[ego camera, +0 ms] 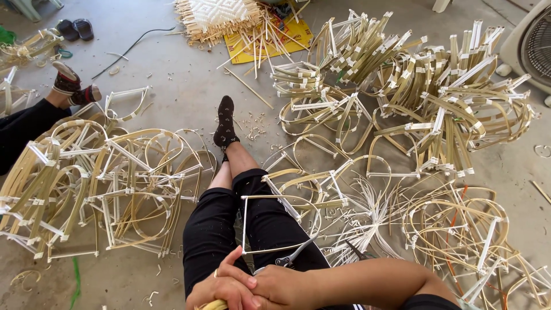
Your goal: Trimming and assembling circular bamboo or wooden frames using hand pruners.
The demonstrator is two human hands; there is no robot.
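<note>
Hands first: both are meeting low in my lap, at the bottom edge of the view. My left hand [222,287] is curling around a pale bamboo strip [213,305], fingers pressed together on it, seemingly to keep it steady against my thigh. My right hand [281,287] is closing over the left one, and the grey metal pliers [294,254] are poking up and out from it; how tightly it is gripping them I cannot tell.

Going left to right across the floor [172,74]: a heap of bent bamboo frames [103,183] is lying at my left, pale loops tied to straight bars. Another person's leg in a striped sock [72,86] is stretching in beyond it. My own legs in black trousers are extending forward, ending in a dark sock [225,120]. One frame [270,224] is resting on my right knee, close for working. To the right, a larger tangled pile of frames [425,92] is spreading out, and a white fan [531,40] is standing at the far corner.
</note>
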